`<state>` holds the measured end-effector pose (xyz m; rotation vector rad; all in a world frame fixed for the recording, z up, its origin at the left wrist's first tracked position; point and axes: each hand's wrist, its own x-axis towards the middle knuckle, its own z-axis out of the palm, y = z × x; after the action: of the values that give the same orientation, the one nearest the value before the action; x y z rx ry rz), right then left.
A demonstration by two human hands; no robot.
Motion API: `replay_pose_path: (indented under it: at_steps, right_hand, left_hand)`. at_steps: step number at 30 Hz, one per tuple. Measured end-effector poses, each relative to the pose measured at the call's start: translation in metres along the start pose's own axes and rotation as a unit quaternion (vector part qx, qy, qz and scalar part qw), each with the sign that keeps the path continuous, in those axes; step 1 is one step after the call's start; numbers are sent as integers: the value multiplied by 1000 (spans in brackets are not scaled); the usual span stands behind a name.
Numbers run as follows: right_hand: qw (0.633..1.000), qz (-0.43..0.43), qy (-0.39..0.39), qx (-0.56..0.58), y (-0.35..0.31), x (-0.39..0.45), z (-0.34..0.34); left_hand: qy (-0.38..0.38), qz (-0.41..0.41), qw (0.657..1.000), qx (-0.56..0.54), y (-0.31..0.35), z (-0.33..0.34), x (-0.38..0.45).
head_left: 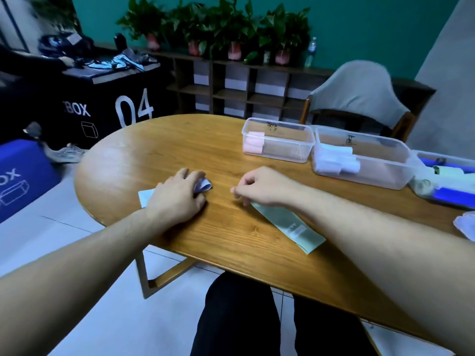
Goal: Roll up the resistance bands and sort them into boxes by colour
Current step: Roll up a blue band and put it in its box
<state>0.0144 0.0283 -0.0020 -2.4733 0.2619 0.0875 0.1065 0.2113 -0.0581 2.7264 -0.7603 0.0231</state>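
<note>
The oval wooden table [180, 140] carried everything, its grain running toward a rounded left end. Near the front-left edge the left hand [177, 199] lay knuckles-up over a pale blue band [203, 185], fingers curled round its partly rolled end; the flat tail of that band stuck out toward the left edge from under the palm. Just beside it, toward the middle of the front edge, the right hand [259, 186] pinched the far end of a green band [288, 226], which lay flat and slanted back to the front edge.

Along the far-right edge stood a row of clear plastic boxes. The first box [305, 155] held pink rolls [254, 145] at its left end. The second box [380, 181], touching or nearly touching it, held pale rolls [336, 160]. A third box [437, 195] at the right edge was cut off by the frame, with green and blue pieces inside. Another pale band [466, 226] showed at the right edge.

Behind the table stood a grey-backed chair [359, 88], a low wooden shelf [231, 86] topped with potted plants [218, 24] against a teal wall [359, 19], and a black crate [102, 104] marked 04 to the left. The floor was light tile.
</note>
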Motion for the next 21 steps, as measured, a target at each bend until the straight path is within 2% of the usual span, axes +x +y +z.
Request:
replay_pose_path:
  at_steps: [4,7,11,15,18,21]
  right_hand:
    - [1000,-5,5,14,-1,1,5]
    - [1000,-10,7,11,4,1,3]
    - [998,-29,24,58,16,-6,-2]
    - [991,-49,4,126,23,-22,-8]
    - [981,-76,-13,180,29,-37,-13]
    - [981,-70,19,182,37,-49,-22]
  left_hand:
    - [31,7,999,-2,-7,-7,2]
    - [32,16,997,-71,-1,-10,1]
    - [16,41,986,-161,19,-13,-9]
    - [-3,62,972,-227,54,-24,-21]
    - [-8,75,967,-245,82,-40,-32]
    - [-41,75,966,-244,110,-57,-42]
